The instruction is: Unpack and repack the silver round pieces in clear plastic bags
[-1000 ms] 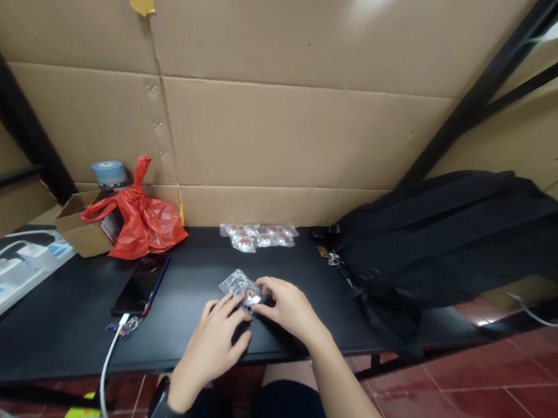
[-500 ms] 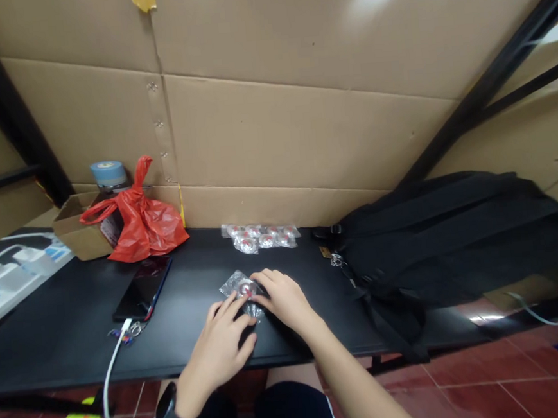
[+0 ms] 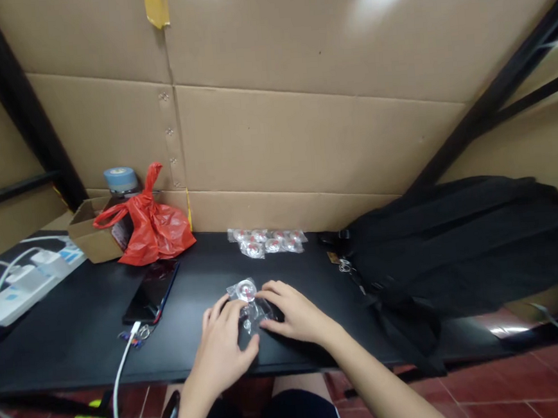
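A small clear plastic packet lies on the black tabletop in front of me, with a round silvery disc bearing a red mark at its far end. My left hand rests at the packet's left side, fingers stretched and thumb apart; its fingertips touch the film just below the disc. From the right, my right hand reaches in, thumb and fingers spread around the packet's right edge, one fingertip by the disc. Farther back, several similar wrapped discs sit in two rows.
On the left are a phone on a white cable, a power strip, an open cardboard box and a red plastic bag. A black backpack covers the right side. A cardboard wall stands behind the table.
The disc has come out from under my fingers and now shows fully at the packet's far end. My fingers have slid nearer, and my right thumb has spread away from its fingers.
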{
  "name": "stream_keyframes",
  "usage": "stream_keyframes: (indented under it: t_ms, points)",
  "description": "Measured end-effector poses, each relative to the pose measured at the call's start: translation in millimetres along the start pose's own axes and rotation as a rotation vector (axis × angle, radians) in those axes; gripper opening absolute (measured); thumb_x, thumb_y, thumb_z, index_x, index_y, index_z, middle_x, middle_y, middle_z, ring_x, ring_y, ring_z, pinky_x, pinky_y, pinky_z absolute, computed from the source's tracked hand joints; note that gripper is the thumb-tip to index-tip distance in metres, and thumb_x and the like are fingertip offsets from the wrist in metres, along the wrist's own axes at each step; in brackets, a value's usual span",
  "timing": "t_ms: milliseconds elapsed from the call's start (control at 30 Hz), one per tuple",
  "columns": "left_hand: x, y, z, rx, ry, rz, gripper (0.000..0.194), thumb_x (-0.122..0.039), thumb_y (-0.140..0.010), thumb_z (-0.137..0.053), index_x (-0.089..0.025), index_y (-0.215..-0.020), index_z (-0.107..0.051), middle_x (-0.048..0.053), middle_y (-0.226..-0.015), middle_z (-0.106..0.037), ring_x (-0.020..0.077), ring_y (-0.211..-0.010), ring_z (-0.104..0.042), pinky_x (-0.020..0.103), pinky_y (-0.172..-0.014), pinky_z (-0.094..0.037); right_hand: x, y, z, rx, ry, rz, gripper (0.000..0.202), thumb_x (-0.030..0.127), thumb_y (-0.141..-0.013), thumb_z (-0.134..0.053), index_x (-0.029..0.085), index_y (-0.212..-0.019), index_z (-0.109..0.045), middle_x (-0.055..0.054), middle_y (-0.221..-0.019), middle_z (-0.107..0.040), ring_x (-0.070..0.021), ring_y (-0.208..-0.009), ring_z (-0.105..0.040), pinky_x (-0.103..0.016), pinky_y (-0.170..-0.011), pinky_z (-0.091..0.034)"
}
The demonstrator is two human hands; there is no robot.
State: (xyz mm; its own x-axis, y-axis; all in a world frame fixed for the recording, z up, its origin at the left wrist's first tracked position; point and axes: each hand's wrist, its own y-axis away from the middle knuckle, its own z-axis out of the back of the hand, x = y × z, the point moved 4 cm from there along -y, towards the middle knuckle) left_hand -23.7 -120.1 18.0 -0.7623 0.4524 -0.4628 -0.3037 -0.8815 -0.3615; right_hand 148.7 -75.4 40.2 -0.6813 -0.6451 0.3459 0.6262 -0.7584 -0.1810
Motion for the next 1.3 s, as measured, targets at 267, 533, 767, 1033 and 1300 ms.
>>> stream_keyframes:
  t_ms: [267, 533, 767, 1033, 1300]
  points:
    - [-9.6, 1.1, 0.4, 0.187, -0.016, -0.181, 0.046, -0.032, -0.082, -0.067, -0.025, -0.126, -0.061, 0.010, -0.137, -0.060, 0.0359, -0.140, -0.037, 0.056, -0.109, -0.031, 4.0, 55.2, -0.1, -0.040, -0.046, -0.108, 0.063, 0.054, -0.076, -0.073, 0.023, -0.129, -0.061, -0.015, -0.143, -0.047, -0.0358, -0.130, -0.040, -0.054, -0.105, -0.037]
    - [-13.9, 28.4, 4.2, 0.214, -0.021, -0.234, 0.042, -0.020, -0.084, -0.067, -0.031, -0.124, -0.061, 0.006, -0.123, -0.068, 0.0298, -0.130, -0.051, 0.046, -0.101, -0.040, 12.0, 88.6, -14.8, -0.168, -0.085, -0.146, 0.034, 0.035, -0.078, -0.075, 0.027, -0.110, -0.068, -0.011, -0.137, -0.054, -0.0331, -0.126, -0.046, -0.052, -0.103, -0.042]
    - [-17.1, 31.0, -1.4, -0.028, 0.108, -0.093, 0.041, -0.022, -0.095, -0.050, -0.024, -0.136, -0.041, 0.002, -0.090, -0.076, 0.0214, -0.099, -0.070, 0.037, -0.093, -0.047, 15.1, 98.8, -22.4, -0.344, -0.160, -0.245, 0.013, 0.029, -0.093, -0.056, 0.026, -0.085, -0.067, -0.009, -0.131, -0.056, -0.0303, -0.123, -0.048, -0.050, -0.099, -0.044]
    - [-17.9, 29.2, 0.0, -0.153, 0.085, -0.035, 0.045, -0.035, -0.091, -0.059, -0.023, -0.130, -0.041, 0.004, -0.099, -0.074, 0.0243, -0.102, -0.069, 0.039, -0.092, -0.051, 11.9, 60.1, -23.7, -0.459, -0.241, -0.301, 0.021, 0.032, -0.096, -0.052, 0.022, -0.078, -0.059, -0.006, -0.108, -0.062, -0.0225, -0.104, -0.056, -0.040, -0.094, -0.041]
    - [-11.8, 26.3, -12.5, -0.235, -0.034, 0.010, 0.031, -0.022, -0.094, -0.049, -0.023, -0.125, -0.051, 0.002, -0.090, -0.074, 0.0214, -0.087, -0.070, 0.041, -0.092, -0.045, 9.9, 46.3, -28.1, -0.409, -0.267, -0.377, 0.013, 0.035, -0.094, -0.055, 0.023, -0.094, -0.061, -0.008, -0.109, -0.062, -0.0238, -0.101, -0.057, -0.039, -0.090, -0.044]
